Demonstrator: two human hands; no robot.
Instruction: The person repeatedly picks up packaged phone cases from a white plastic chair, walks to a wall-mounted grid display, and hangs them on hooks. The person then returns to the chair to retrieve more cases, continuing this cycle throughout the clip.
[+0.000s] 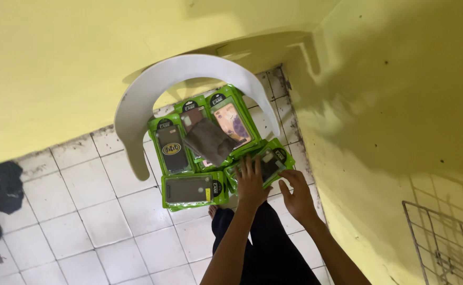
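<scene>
The left hand (251,182) lies flat, fingers spread, on a green-framed plastic phone-case package (265,164) at the right edge of a cluster of like packages (189,190) on a white plastic chair seat (136,113). The right hand (299,196) – open, fingers loosely curled – touches that package's right edge, gripping nothing. The yellow wall (379,105) stands close on the right; white floor tiles (94,211) lie open to the left.
</scene>
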